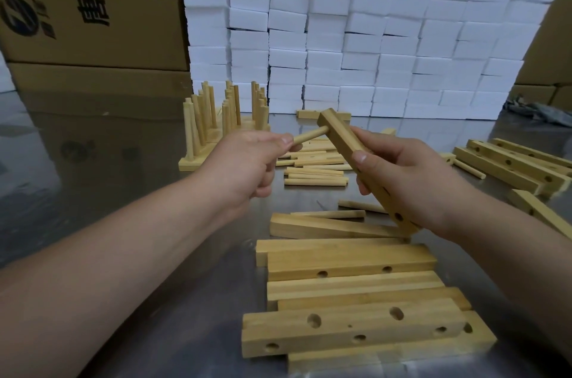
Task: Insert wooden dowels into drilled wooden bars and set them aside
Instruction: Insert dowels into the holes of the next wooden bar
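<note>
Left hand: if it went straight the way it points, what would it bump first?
Probably the wooden bar in the right hand; the dowel in the left hand touches its side.

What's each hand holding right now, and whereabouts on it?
Left hand pinches a dowel by its free end; the other end meets the bar. Right hand grips that drilled bar around its middle.

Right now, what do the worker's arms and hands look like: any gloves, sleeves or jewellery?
The left hand and right hand are both bare, with no gloves. The left forearm and right forearm are uncovered to the frame edge; no sleeve shows. No ring, watch or wristband is visible.
</note>
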Available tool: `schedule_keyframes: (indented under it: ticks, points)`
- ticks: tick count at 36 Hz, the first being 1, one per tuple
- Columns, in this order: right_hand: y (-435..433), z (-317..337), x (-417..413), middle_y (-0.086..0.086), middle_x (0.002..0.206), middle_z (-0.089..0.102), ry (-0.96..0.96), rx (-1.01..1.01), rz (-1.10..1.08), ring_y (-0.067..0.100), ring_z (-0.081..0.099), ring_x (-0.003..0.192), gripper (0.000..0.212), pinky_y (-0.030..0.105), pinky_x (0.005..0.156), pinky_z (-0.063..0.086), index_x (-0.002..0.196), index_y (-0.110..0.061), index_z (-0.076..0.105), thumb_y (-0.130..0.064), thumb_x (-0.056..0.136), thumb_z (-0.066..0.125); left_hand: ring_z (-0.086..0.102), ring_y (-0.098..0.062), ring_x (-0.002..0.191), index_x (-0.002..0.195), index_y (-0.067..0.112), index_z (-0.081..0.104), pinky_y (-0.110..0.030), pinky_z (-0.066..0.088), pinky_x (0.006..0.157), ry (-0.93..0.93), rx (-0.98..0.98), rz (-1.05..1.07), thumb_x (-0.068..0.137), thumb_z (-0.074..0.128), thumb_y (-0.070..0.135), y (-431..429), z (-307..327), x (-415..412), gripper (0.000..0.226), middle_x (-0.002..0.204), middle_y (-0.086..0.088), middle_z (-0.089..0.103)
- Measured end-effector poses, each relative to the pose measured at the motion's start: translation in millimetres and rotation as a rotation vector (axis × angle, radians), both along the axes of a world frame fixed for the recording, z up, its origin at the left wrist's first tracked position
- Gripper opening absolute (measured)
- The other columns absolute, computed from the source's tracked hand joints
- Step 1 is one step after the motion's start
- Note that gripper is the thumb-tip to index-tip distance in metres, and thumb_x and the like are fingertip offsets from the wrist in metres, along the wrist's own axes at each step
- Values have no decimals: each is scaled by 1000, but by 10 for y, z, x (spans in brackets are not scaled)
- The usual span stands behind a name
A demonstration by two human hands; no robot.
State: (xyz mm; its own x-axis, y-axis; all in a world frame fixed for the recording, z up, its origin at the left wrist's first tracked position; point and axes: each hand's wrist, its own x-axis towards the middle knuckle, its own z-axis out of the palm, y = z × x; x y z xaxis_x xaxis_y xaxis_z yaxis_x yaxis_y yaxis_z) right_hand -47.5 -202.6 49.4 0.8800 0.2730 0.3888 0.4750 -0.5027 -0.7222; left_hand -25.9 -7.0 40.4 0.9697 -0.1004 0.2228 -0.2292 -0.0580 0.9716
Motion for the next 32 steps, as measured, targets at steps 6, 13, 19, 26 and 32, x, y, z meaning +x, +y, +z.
schedule_keyframes:
  ticks: [6,13,19,26,32]
  points:
    - [-12,-45,110,-10,62,63,-3,86,-55,-1,48,52,29,6,43,36,98,-64,51,-35,96,44,38,-8,44,92,23,61,-20,33,43,-66,120,106,96,42,36,14,-28,25,23,58,5,47]
    - [-169,-82,352,-11,53,62,75,430,-401,15,54,67,24,30,61,42,114,-29,58,-34,97,41,52,-1,70,83,32,62,-19,37,60,-144,464,95,90,50,30,34,-108,26,14,79,14,59]
    - [-197,-72,381,-9,59,62,207,554,-483,14,53,63,22,27,53,36,91,-21,60,-33,97,43,56,2,86,85,40,70,-17,45,74,-53,880,-176,81,62,39,24,-158,-2,9,87,24,63]
    - [-163,-108,376,-5,66,62,194,525,-470,18,55,70,24,30,58,38,81,-23,59,-34,97,44,55,4,76,79,41,70,-16,40,64,-76,888,-247,75,65,46,30,-137,-12,8,79,22,64]
    - [-156,-115,370,-5,64,63,180,528,-455,18,55,70,23,31,62,40,83,-23,60,-32,96,44,55,5,75,83,38,71,-17,42,65,-105,930,-257,75,64,48,21,-141,-22,15,80,21,62]
